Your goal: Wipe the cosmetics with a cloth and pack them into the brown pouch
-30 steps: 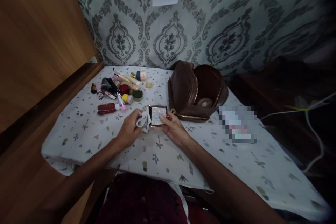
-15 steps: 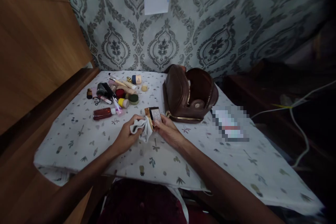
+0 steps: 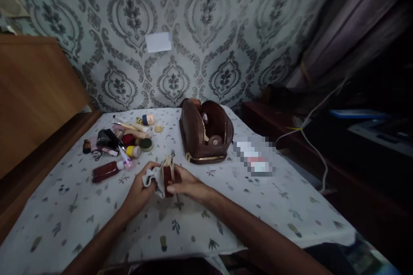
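Between my hands, over the front half of the table, a small gold-edged case stands on edge with a dark red side showing. My right hand grips its right side, thumb at the lower front. A crumpled pale cloth is bunched in my left hand and touches the case's left side. Beyond them, an open brown bag with a gold zipper rests on the patterned tablecloth. A bottle of dark red liquid lies to the left of my left hand.
Cosmetics are heaped at the back left, with brushes, a green-lidded jar and a yellow-banded bottle. A blurred flat item lies right of the bag. Wooden furniture borders the left; a white cable hangs at right.
The case has been turned from its glittery face to its dark red side. The view has shifted, so the bag and table sit further left and lower. Both hands keep their holds.
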`<action>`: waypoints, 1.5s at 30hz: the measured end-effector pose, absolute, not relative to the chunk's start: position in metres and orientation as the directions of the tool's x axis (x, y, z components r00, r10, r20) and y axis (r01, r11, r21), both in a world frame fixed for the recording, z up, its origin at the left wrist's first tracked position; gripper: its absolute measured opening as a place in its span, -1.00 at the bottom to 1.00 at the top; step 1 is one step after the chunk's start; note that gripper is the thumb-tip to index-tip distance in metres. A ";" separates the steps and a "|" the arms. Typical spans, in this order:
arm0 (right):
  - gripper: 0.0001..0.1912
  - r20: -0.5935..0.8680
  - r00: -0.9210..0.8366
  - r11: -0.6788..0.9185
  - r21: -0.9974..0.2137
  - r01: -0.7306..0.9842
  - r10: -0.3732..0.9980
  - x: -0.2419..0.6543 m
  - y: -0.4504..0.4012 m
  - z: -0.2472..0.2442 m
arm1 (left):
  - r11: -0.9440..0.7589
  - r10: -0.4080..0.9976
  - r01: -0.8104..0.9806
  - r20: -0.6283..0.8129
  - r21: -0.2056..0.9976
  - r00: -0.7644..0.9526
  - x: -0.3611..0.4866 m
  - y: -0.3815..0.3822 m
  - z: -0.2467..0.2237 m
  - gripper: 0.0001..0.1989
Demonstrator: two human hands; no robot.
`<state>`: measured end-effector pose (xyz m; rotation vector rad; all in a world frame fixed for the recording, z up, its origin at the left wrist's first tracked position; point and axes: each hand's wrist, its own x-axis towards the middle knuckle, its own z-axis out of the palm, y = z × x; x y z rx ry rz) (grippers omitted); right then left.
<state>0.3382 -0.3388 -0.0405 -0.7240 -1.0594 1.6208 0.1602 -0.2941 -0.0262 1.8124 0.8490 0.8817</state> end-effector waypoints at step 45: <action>-0.66 0.060 0.182 -0.191 0.187 0.964 0.981 0.482 -0.242 0.095 | -0.122 0.865 0.273 -0.033 0.954 0.501 0.140 -0.255 -0.056 -0.62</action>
